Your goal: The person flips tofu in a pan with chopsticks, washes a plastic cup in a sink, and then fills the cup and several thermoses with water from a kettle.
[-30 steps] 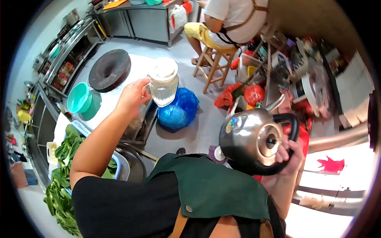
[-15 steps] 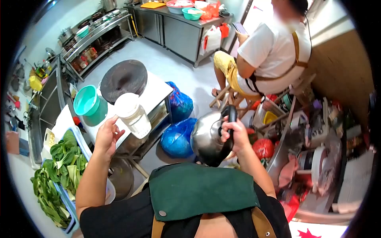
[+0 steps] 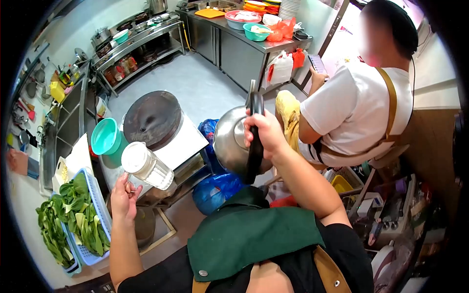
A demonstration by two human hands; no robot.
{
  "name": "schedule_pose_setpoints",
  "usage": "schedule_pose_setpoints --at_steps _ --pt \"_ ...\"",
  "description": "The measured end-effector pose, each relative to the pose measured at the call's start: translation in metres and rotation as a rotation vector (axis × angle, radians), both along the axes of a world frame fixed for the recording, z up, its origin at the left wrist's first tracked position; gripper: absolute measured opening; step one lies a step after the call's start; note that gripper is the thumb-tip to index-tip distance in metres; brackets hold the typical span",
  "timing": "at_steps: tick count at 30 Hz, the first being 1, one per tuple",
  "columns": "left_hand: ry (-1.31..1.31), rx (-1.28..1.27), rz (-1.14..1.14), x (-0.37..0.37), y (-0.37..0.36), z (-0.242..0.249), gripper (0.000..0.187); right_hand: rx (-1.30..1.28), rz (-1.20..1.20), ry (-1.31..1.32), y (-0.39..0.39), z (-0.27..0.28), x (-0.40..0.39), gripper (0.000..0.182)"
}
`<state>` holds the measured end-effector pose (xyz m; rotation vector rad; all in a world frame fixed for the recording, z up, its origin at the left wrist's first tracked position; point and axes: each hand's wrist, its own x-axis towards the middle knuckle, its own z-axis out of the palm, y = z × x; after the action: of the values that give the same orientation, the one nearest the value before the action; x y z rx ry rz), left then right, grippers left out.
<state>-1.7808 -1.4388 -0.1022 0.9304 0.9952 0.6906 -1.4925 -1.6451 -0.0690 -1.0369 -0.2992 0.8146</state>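
Observation:
My right hand is wrapped round the black handle of a shiny metal kettle, which is held up in front of me. My left hand has curled fingers at the near side of a clear ribbed jug with a white lid. The jug's handle is hidden there, and its base overlaps the table's front edge in view. Behind the jug, a round dark chopping block lies on a white-topped table. A turquoise bowl sits left of the block.
Leafy greens fill a blue basket at left. Blue plastic bags lie on the floor beside the table. A seated person in white holds a phone. Cluttered shelves stand at right, a steel counter at the back.
The kettle has swung up and left in my right hand, its handle now more upright. The jug and my left hand have shifted down and left in view. My head has turned slightly.

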Motion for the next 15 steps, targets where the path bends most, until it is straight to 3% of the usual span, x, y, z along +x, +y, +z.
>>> schedule_pose_setpoints --at_steps 6,15 --pt "-0.084 0.016 0.059 0.029 0.002 -0.017 0.024 -0.120 -0.095 -0.003 0.065 -0.029 0.082 0.007" --pt "0.023 -0.005 0.234 0.096 0.020 -0.045 0.018 -0.277 -0.329 0.207 0.155 -0.145 0.211 0.010"
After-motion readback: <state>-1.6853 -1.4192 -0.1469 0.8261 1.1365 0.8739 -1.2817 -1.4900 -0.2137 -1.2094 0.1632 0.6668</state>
